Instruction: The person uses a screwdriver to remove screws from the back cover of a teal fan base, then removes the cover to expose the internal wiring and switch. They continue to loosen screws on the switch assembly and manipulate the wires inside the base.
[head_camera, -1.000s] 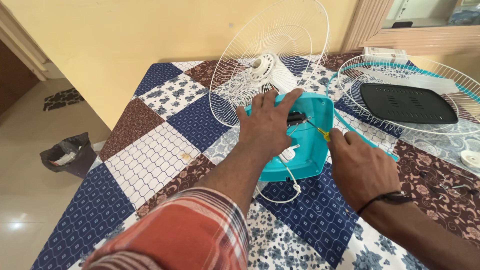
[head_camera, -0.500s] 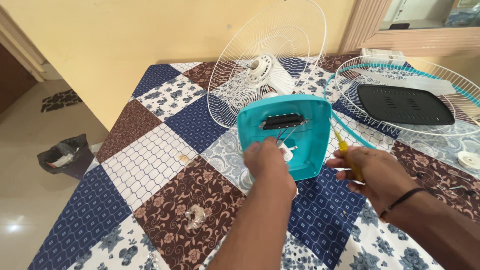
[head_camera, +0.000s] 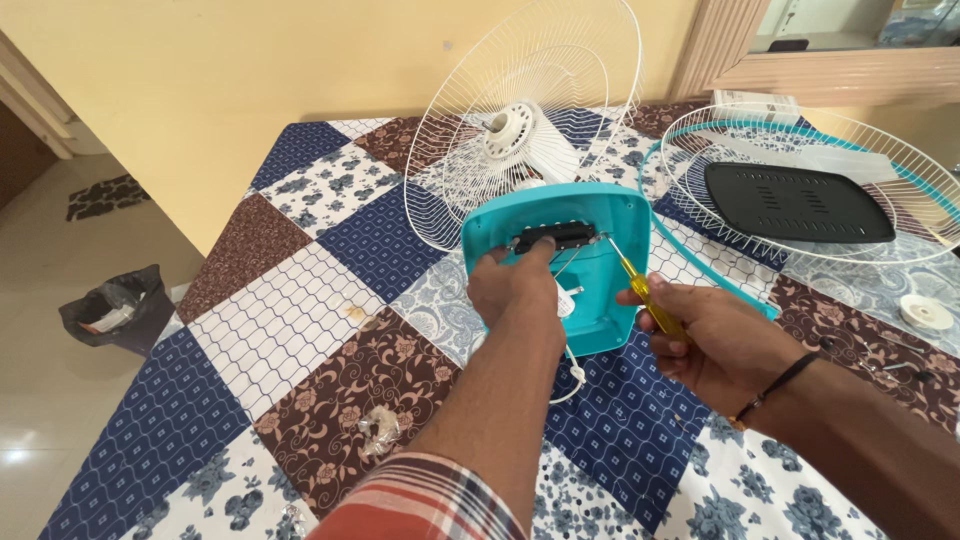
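Observation:
A turquoise plastic fan base (head_camera: 590, 250) lies upside down on the patchwork tablecloth (head_camera: 300, 330), with a black part (head_camera: 556, 236) set in its upper half. My left hand (head_camera: 515, 283) rests on the base, its fingertips pressing on that black part. My right hand (head_camera: 712, 340) grips a yellow-handled screwdriver (head_camera: 645, 296) whose tip touches the base at the black part's right end. A white cord (head_camera: 572, 372) trails out from under the base. Behind the base stands the white wire fan guard with the motor hub (head_camera: 512, 130).
A second wire guard with a turquoise rim (head_camera: 800, 250) lies at the right, a black plate (head_camera: 795, 203) resting on it. A small white round cap (head_camera: 926, 313) and loose screws sit at far right. A black bin (head_camera: 115, 310) stands on the floor at left.
My left hand went from covering the base to pulling back, then forward onto the black part. My right hand brought the screwdriver tip up to the base.

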